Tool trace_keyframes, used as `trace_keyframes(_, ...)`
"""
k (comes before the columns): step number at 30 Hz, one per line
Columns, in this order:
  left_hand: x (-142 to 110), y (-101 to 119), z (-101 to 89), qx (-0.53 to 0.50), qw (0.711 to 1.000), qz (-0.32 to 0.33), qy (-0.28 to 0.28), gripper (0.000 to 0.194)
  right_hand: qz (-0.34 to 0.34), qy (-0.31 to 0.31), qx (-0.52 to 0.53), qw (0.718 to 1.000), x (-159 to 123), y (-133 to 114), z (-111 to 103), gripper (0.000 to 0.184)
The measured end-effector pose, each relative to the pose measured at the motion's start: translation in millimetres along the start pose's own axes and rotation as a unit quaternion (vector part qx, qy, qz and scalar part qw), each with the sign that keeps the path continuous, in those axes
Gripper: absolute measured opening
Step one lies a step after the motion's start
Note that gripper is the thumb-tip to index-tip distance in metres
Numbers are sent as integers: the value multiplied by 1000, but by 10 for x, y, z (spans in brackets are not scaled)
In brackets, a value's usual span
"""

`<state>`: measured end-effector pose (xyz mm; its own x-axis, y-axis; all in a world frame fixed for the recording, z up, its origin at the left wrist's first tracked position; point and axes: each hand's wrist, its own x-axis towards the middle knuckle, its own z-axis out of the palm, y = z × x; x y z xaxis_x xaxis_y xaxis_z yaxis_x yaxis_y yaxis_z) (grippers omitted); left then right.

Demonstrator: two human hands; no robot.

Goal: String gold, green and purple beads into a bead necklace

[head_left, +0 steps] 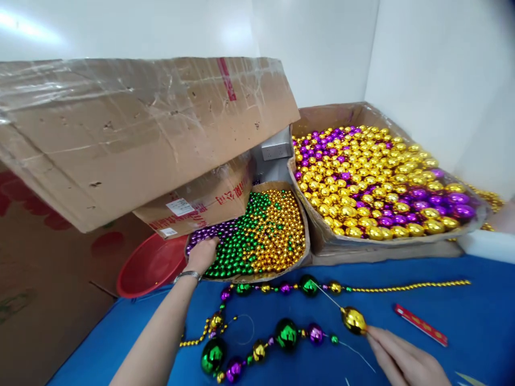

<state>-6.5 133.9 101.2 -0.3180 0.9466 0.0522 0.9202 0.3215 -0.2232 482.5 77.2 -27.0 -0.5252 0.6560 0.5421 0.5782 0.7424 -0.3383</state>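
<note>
My left hand [203,254] reaches into a box of small beads [257,236], over the purple ones at its left edge; its fingertips are hidden. A bracelet circles that wrist. In my right hand [402,354], a large shiny gold bead [354,320] is pinched between thumb and fingers. A thin thread runs from it up-left to a large green bead [309,285] of a strung necklace. This necklace of green, purple and gold beads loops round on the blue cloth [322,370]. Its lower row includes another big green bead [287,333], with loose thread trailing at the right end.
A carton of larger gold and purple beads [370,187] stands at the back right. A red basin [148,268] sits left of the small-bead box. Cardboard flaps [161,128] overhang from the left. A red packet [420,324] lies at right.
</note>
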Motion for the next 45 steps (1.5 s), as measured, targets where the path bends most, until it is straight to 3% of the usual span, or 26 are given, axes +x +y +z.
trace_keyframes(5,55,67,8,-21,999,-22,11,32,65,-49,22,996,157,-235,-165,25)
trace_keyframes(11,99,114,-51,-121,990,-70,34,39,83,-50,49,994,97,-234,-187,27)
trace_keyframes(16,-78,222,-176,-315,940,-96,92,33,84,-69,49,993,37,-205,-166,23)
trace_keyframes(19,-316,486,-230,-481,868,-72,101,36,81,-76,64,992,95,-271,-166,22)
trace_keyframes(23,-748,1063,-229,-662,748,-10,43,40,60,-58,91,992,237,-414,-170,25)
trace_keyframes(24,-852,1209,-229,-713,701,-1,11,37,55,-51,95,993,270,-445,-175,26)
trace_keyframes(27,-1099,1561,-252,-865,488,-10,-116,26,48,-37,90,994,337,-506,-209,29)
trace_keyframes(28,-1154,1642,-266,-885,443,-14,-145,24,48,-31,86,995,348,-516,-225,30)
trace_keyframes(29,-1197,1704,-282,-891,425,-14,-161,23,49,-25,82,995,354,-522,-241,30)
trace_keyframes(31,-1253,1787,-310,-889,422,-12,-175,24,52,-14,74,996,356,-526,-269,31)
trace_keyframes(38,-1304,1842,-352,-869,465,8,-169,24,50,-14,55,997,315,-492,-277,31)
trace_keyframes(43,-1302,1845,-368,-813,568,53,-119,20,29,-36,-33,998,215,-376,-156,28)
trace_keyframes(45,-1316,1923,-314,-792,594,69,-121,21,42,-33,-34,998,183,-335,-67,29)
